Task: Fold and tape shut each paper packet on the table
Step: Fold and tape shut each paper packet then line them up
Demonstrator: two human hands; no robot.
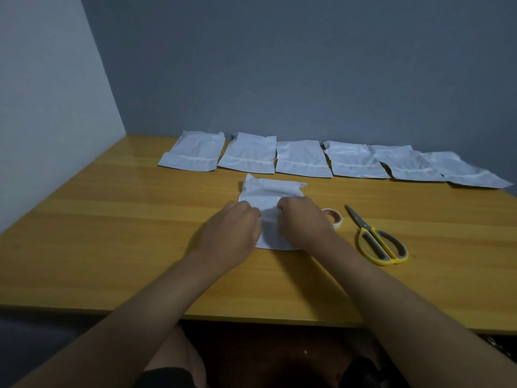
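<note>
A white paper packet (270, 191) lies in the middle of the wooden table (112, 233), partly under both hands. My left hand (233, 231) grips its left part with curled fingers. My right hand (303, 222) grips its right part the same way, so the paper bunches between them. A small roll of tape (334, 216) sits just right of my right hand. Several more white packets (303, 159) lie flat in a row along the back of the table.
Yellow-handled scissors (377, 239) lie right of the tape, blades pointing away from me. A grey wall stands behind the table and a lighter wall on the left. The table's front edge runs just above my lap.
</note>
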